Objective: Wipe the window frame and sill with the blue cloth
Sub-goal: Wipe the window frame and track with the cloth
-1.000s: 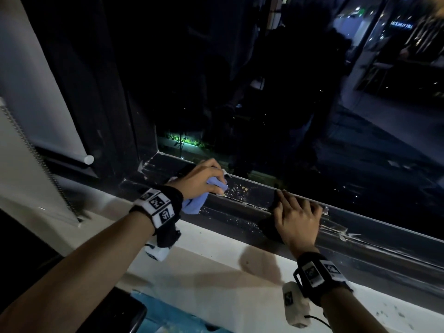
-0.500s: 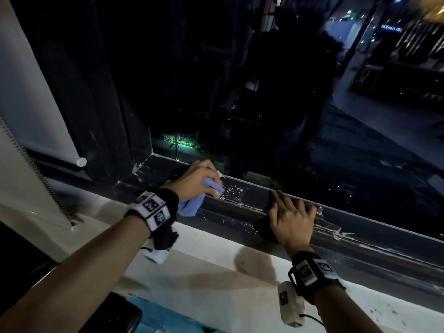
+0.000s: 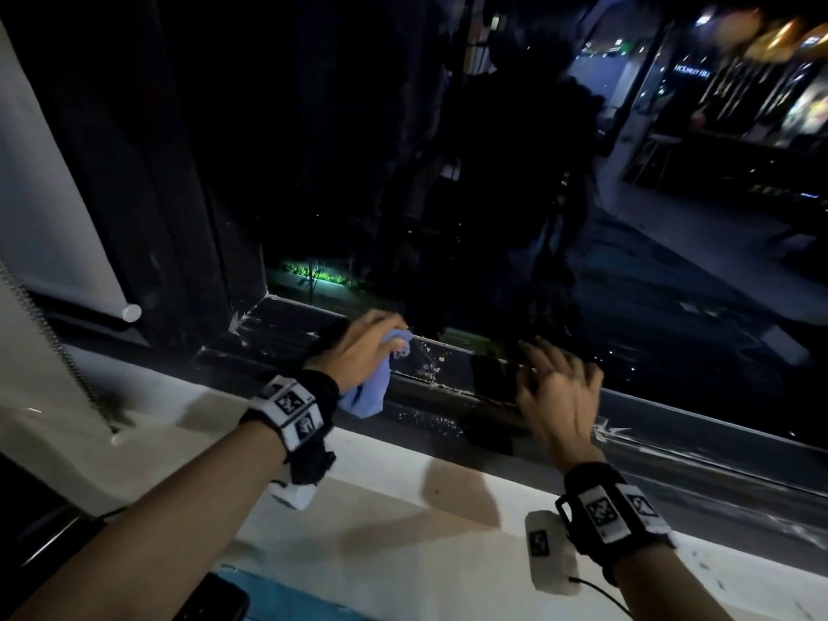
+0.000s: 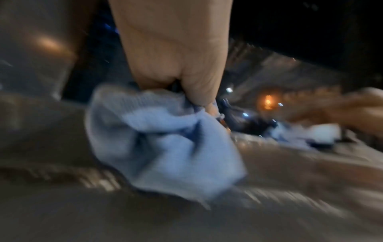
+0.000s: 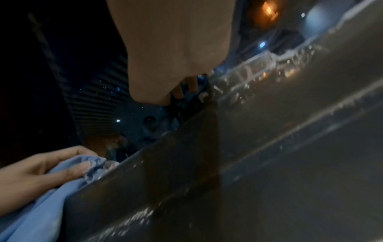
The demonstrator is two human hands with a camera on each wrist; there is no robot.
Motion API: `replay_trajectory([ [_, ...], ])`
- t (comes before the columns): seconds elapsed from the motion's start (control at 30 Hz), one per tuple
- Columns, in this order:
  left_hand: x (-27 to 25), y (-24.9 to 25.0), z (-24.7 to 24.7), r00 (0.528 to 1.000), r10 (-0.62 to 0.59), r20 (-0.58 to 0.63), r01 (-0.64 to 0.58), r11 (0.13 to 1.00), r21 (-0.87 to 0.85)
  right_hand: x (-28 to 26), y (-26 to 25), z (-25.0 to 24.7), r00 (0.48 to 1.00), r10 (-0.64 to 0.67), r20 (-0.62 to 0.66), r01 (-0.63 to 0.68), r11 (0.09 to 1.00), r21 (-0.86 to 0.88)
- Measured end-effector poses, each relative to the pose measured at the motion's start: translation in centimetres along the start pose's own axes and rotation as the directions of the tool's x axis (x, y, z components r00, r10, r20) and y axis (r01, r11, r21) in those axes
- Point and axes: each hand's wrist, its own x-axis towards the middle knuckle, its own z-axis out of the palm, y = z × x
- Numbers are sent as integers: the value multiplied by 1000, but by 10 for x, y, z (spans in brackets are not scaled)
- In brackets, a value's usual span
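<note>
My left hand (image 3: 381,342) grips the bunched blue cloth (image 3: 367,394) and holds it against the dark bottom rail of the window frame (image 3: 452,369), near the left corner. The left wrist view shows the cloth (image 4: 165,144) hanging from my curled fingers (image 4: 199,91), blurred. My right hand (image 3: 551,387) hovers to the right over the same rail with fingers spread, holding nothing, and it is blurred. Pale crumbs (image 3: 430,374) lie on the rail between my hands. The white sill (image 3: 403,490) runs below. The right wrist view shows the left hand (image 5: 51,165) and the cloth (image 5: 41,204).
A white roller blind (image 3: 49,208) with a bead chain (image 3: 58,347) hangs at the left. Dark glass (image 3: 448,172) fills the view above the rail. White scuffs (image 3: 614,430) mark the frame to the right. A blue item (image 3: 286,598) lies at the bottom edge.
My right hand, which lay flat on the rail, has lifted with its fingers spread. The left hand still holds the cloth at about the same spot on the rail.
</note>
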Motion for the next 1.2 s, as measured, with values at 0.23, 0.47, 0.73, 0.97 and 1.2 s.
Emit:
replay_trajectory([
  [0.23, -6, 36, 28, 969, 225, 102, -216, 972, -91, -4, 11, -3, 907, 216, 361, -168, 973, -159],
  [0.47, -12, 15, -32, 965, -106, -241, 6, 924, -382, -10, 12, -2, 918, 177, 355, -160, 984, -77],
  [0.73, -7, 1, 34, 948, -182, -261, 264, 908, 326, -13, 8, 3, 955, 126, 267, -115, 992, -57],
  [0.97, -16, 30, 52, 983, -97, -158, 149, 921, 360, -14, 7, 1, 947, 135, 293, -120, 990, -68],
  [1.2, -31, 35, 11, 997, -7, -74, -5, 987, -162, -15, 7, -1, 955, 117, 271, -111, 993, -39],
])
